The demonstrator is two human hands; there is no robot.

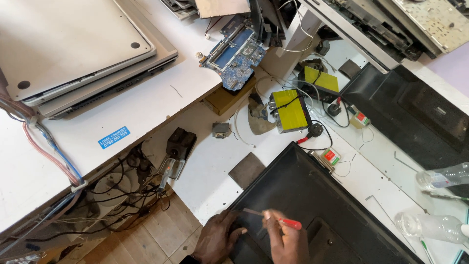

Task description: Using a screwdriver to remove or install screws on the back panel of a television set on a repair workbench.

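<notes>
Right hand point(286, 239) grips red-handled screwdriver point(276, 219) near 2 clear bottles point(430, 226)

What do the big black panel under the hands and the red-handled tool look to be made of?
The black panel looks like moulded plastic: matt, with a soft sheen and formed recesses. The tool in the right hand seems to have a thin metal shaft and a glossy red plastic handle, though it is small.

Your red-handled screwdriver point(286, 223) over a black panel point(312, 195); yellow-topped batteries point(290, 109) and a blue circuit board point(236, 53) on the white bench point(205, 166)
</notes>
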